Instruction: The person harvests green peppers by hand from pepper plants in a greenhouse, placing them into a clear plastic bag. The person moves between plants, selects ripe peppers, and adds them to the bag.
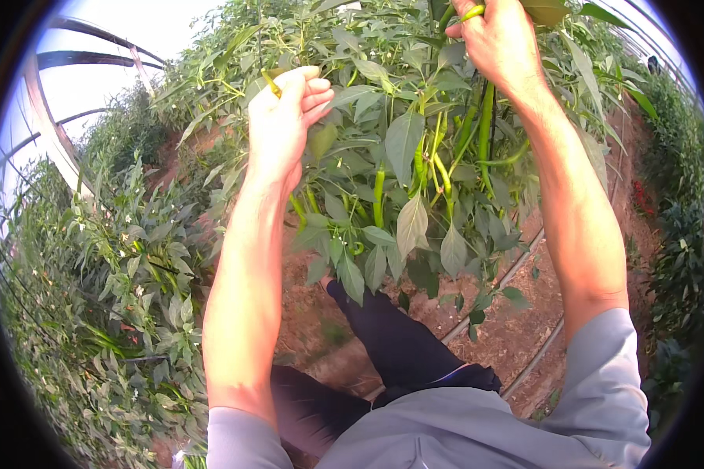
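My left hand [284, 117] is raised at the left side of a leafy pepper plant [405, 138], its fingers loosely curled. A short piece of a green chili pepper [271, 83] shows at the thumb side of that hand; the rest is hidden. At the top edge, my right hand [501, 44] reaches into the upper leaves. A yellow-green pepper [473, 13] sticks out between its fingers, and whether it is still attached to the plant cannot be seen. Below the hands hang several long green peppers, among them one upright pepper [379, 196] and one long pepper [486, 126].
More pepper plants [135, 252] fill the left side, and another row [680, 252] stands at the right. Thin hoses [528, 258] run along the reddish soil [340, 369]. Curved greenhouse frame ribs [53, 129] rise at the upper left. Red items [642, 196] lie on the right path.
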`<action>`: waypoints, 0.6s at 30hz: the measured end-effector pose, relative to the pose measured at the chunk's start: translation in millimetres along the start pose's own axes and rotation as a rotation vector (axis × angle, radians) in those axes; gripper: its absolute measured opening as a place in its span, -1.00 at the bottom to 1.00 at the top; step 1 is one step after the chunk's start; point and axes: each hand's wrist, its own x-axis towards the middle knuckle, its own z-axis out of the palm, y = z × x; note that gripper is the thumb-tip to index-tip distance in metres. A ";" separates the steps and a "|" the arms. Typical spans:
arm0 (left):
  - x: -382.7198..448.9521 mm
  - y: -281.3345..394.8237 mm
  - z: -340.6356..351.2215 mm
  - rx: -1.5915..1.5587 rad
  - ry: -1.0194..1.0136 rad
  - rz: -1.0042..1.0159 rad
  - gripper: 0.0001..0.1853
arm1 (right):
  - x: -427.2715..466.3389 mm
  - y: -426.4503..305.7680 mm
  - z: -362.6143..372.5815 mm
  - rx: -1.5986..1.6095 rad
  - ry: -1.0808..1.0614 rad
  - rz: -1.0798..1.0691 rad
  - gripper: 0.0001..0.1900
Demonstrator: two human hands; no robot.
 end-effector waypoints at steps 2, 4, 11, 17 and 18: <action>21.7 -9.7 14.3 0.044 -0.181 -0.148 -0.66 | -4.2 3.4 -1.5 -0.082 0.034 -0.092 -0.86; 43.4 -26.1 28.1 0.343 -0.384 -0.319 -0.70 | -6.4 17.4 2.6 -0.193 0.144 -0.281 -0.86; 52.8 -91.4 56.6 0.652 -0.584 -0.355 -0.62 | -4.1 6.2 8.0 0.156 0.320 -0.310 -0.82; 29.5 -80.5 79.6 0.262 -0.591 -0.506 -0.61 | 3.6 15.1 -2.5 0.008 0.125 -0.158 -0.78; 31.3 -86.3 72.9 0.277 -0.612 -0.490 -0.64 | 2.8 13.3 -2.4 -0.005 0.100 -0.140 -0.78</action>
